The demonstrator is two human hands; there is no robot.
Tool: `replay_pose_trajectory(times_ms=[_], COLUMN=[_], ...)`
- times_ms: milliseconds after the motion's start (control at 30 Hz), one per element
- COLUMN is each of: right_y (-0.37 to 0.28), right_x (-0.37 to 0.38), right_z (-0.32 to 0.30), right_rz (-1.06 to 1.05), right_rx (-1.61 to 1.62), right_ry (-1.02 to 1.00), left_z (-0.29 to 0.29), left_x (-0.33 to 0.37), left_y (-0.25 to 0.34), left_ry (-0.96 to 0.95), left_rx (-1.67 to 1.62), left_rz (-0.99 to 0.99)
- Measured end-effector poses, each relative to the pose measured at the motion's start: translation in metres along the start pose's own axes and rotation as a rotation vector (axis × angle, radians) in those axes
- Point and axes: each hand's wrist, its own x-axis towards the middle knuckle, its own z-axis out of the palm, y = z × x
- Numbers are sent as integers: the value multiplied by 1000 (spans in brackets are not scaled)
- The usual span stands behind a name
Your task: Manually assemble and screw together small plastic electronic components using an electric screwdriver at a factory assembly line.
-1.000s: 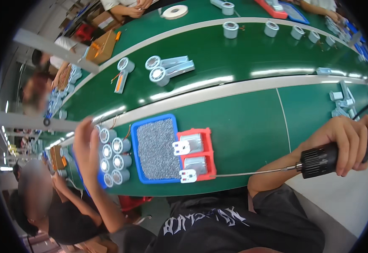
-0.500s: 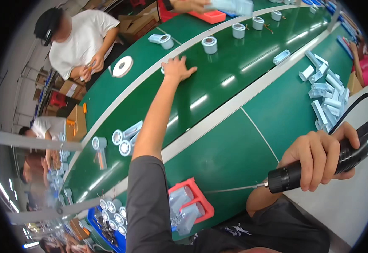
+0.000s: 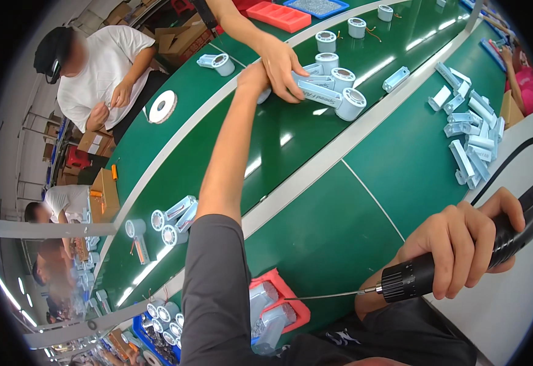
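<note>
Right hand (image 3: 461, 244) wrapped firmly around black electric screwdriver (image 3: 410, 279), right of red tray (image 3: 300, 312); long thin bit (image 3: 333, 297) points toward tray. Left hand (image 3: 253, 78) well beyond tray, partly behind co-worker's hand (image 3: 281, 66); cannot tell its grip. Light-blue round part (image 3: 264, 96) just beside it. Light-blue handled units (image 3: 350, 102) at co-worker's fingers, beyond tray.

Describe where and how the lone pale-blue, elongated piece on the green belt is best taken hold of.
Pinch the pale-blue, elongated piece across its long sides, around mid-length, coming from above on the wearer's side, over the long, pale-grey rail. It lies roughly parallel to that rail, apart from other parts, and its narrow width is probably easier to span than its length.
</note>
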Motion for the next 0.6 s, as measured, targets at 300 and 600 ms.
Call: replay_pose_trajectory(times_ms=[300, 600], right_y=[-3, 20], right_x=[0, 1], right_z=[14, 43], right_rz=[64, 61], right_rx=[70, 303], right_ry=[67, 128], left_z=[-79, -169], left_x=[-201, -580], left_y=[-100, -72], left_ry=[-19, 322], left_rx=[187, 5], left_rz=[-275, -720])
